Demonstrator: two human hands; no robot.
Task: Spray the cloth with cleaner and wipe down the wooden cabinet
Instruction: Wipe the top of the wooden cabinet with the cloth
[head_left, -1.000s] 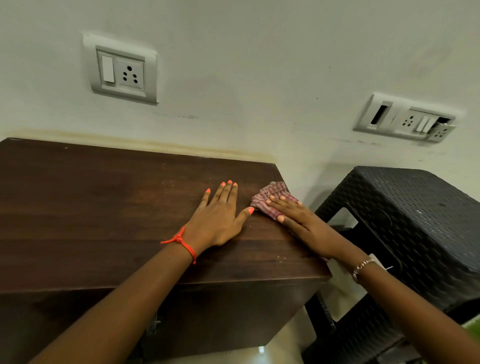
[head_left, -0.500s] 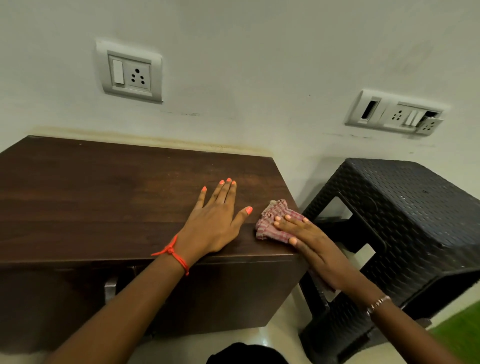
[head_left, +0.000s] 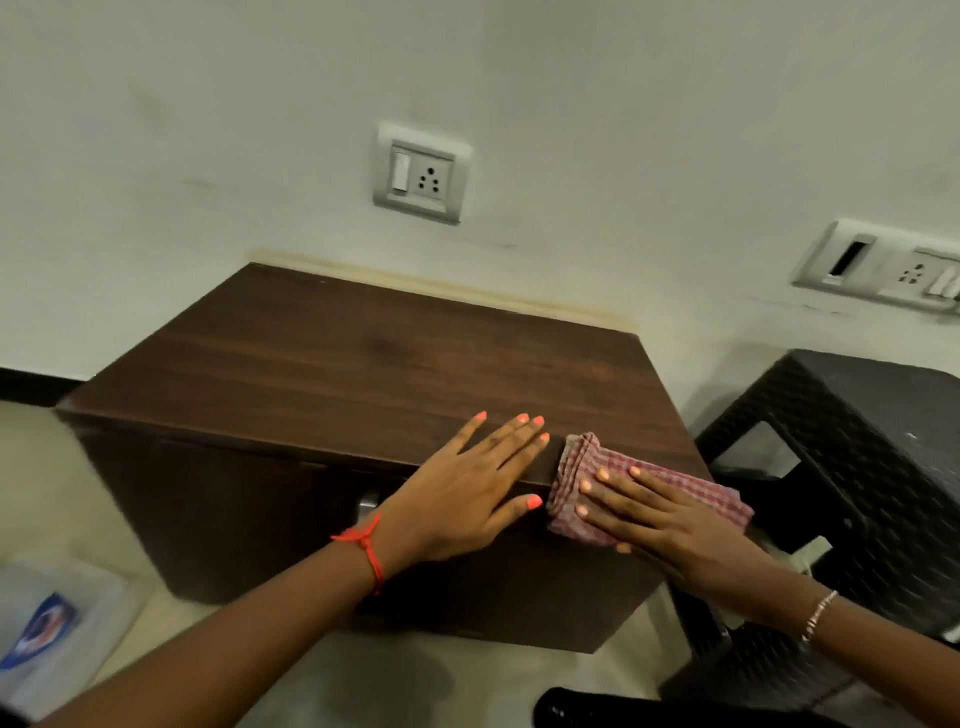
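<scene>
The dark wooden cabinet (head_left: 363, 374) stands against the white wall. A folded pink checked cloth (head_left: 576, 467) drapes over the cabinet's front right edge, part on the top and part on the front face. My right hand (head_left: 660, 525) lies flat on the cloth and presses it against the front face. My left hand (head_left: 467, 493) rests flat with fingers spread on the front edge, just left of the cloth. At the bottom left a blurred translucent object with a blue label (head_left: 47, 629), maybe the cleaner, lies on the floor.
A black woven plastic stool (head_left: 857, 467) stands close to the cabinet's right side. Two switch-and-socket plates are on the wall, one above the cabinet (head_left: 421, 174) and another at the right (head_left: 883, 267). Beige floor shows below, with a dark object (head_left: 597, 709) at the bottom edge.
My right hand has slid the cloth from the cabinet top toward me, over the front edge and onto the front face. My left hand stays at the edge. The view has pulled back.
</scene>
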